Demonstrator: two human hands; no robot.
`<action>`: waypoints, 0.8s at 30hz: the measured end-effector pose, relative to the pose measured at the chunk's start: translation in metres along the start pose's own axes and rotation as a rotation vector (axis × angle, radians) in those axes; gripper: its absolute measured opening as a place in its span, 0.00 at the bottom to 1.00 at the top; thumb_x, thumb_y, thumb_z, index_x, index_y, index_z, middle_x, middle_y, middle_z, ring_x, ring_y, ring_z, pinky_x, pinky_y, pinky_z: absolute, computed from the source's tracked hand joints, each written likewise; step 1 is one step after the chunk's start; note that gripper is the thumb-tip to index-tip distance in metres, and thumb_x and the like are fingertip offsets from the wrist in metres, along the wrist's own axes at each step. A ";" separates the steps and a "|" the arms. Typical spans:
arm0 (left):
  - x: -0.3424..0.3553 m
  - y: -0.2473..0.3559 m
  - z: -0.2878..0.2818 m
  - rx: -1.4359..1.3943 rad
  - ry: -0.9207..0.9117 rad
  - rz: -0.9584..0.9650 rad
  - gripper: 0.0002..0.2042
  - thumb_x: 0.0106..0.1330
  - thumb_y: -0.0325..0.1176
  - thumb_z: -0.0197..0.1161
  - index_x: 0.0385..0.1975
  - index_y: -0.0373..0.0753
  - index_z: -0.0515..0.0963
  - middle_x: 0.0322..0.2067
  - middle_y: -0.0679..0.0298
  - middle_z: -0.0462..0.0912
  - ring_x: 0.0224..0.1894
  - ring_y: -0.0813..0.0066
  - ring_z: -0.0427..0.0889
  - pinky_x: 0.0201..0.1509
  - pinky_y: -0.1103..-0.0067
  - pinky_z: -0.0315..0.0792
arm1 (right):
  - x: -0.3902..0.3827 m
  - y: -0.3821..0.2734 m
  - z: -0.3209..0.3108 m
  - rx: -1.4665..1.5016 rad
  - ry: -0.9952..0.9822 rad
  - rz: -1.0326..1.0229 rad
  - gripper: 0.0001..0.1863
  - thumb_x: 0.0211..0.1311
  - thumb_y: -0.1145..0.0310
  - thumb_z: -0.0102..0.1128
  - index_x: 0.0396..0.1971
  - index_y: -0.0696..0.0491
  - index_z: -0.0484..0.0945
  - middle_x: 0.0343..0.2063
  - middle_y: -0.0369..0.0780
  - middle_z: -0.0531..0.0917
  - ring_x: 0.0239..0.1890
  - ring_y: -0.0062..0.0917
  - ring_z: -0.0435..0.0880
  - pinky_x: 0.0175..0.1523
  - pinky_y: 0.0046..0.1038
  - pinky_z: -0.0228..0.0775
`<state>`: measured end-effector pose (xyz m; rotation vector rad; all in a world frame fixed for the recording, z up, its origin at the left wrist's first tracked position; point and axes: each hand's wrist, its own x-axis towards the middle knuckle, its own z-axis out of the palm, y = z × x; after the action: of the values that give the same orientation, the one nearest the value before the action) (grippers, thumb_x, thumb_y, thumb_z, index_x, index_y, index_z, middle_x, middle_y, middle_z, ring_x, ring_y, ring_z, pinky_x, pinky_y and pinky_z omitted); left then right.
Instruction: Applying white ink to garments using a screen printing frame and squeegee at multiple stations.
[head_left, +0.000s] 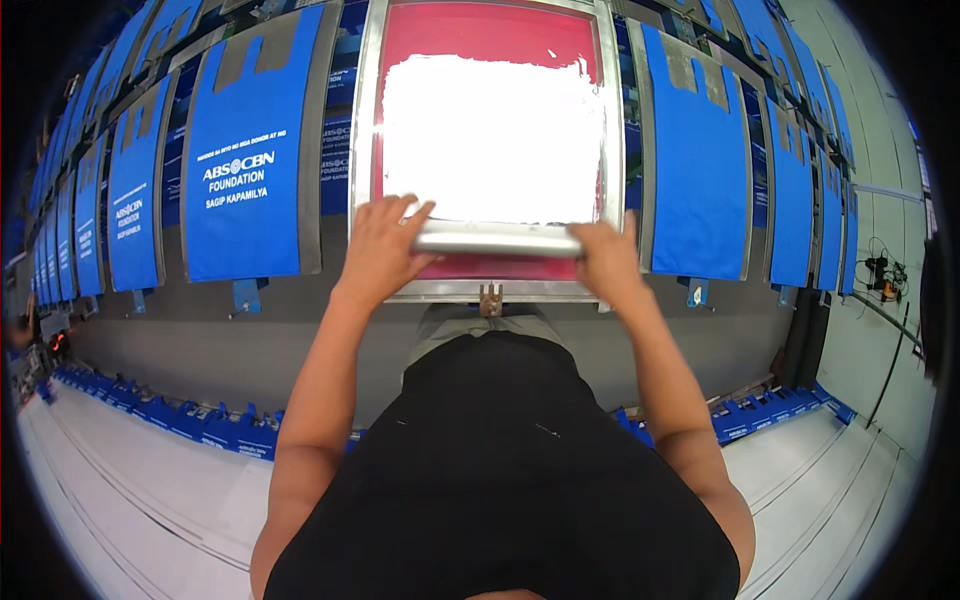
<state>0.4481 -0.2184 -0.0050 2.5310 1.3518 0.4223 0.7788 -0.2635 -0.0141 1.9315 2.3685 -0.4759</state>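
A silver screen-printing frame [365, 150] with red mesh [470, 32] lies in front of me. Thick white ink [490, 135] covers most of the mesh. A silver squeegee [495, 240] spans the near part of the screen, just below the ink's lower edge. My left hand [383, 250] grips its left end, with the fingers on the far side. At the other end, my right hand [608, 258] is closed round the squeegee, slightly blurred. The bar hides part of the mesh beneath it.
To the left, blue bags [240, 160] with white print lie on grey boards in a row. Unprinted blue bags [697, 160] lie on boards to the right. A metal hinge piece [490, 300] sits at the frame's near edge. More blue bags [190, 425] line a rack behind me.
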 end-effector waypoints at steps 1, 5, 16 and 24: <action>0.005 -0.003 0.003 0.002 0.004 0.000 0.24 0.48 0.39 0.73 0.47 0.41 0.77 0.46 0.56 0.77 0.52 0.58 0.73 0.52 0.66 0.69 | -0.005 -0.004 0.010 0.012 0.026 -0.043 0.20 0.42 0.76 0.60 0.42 0.49 0.77 0.36 0.40 0.82 0.48 0.35 0.78 0.64 0.57 0.53; 0.051 -0.008 -0.013 -0.008 -0.294 -0.098 0.06 0.48 0.28 0.65 0.27 0.40 0.79 0.26 0.56 0.81 0.34 0.55 0.81 0.41 0.64 0.74 | 0.035 0.028 -0.016 0.112 -0.035 -0.035 0.22 0.39 0.76 0.61 0.42 0.48 0.80 0.32 0.42 0.83 0.42 0.36 0.80 0.60 0.47 0.59; 0.108 -0.085 0.088 0.182 -0.033 -0.157 0.26 0.45 0.27 0.65 0.50 0.40 0.72 0.51 0.54 0.74 0.53 0.55 0.72 0.56 0.64 0.67 | 0.165 0.046 0.033 -0.195 0.218 -0.138 0.15 0.55 0.77 0.49 0.44 0.50 0.73 0.41 0.39 0.76 0.50 0.33 0.76 0.61 0.68 0.49; -0.001 0.015 0.013 -0.022 -0.141 -0.166 0.15 0.41 0.27 0.67 0.33 0.39 0.76 0.30 0.60 0.78 0.39 0.60 0.75 0.46 0.67 0.66 | 0.012 0.008 -0.021 0.092 0.005 -0.074 0.21 0.40 0.79 0.59 0.40 0.52 0.77 0.33 0.41 0.81 0.43 0.37 0.78 0.63 0.55 0.53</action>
<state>0.4635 -0.2282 -0.0126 2.3578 1.4789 0.2203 0.7876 -0.2449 0.0017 1.8875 2.4701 -0.5952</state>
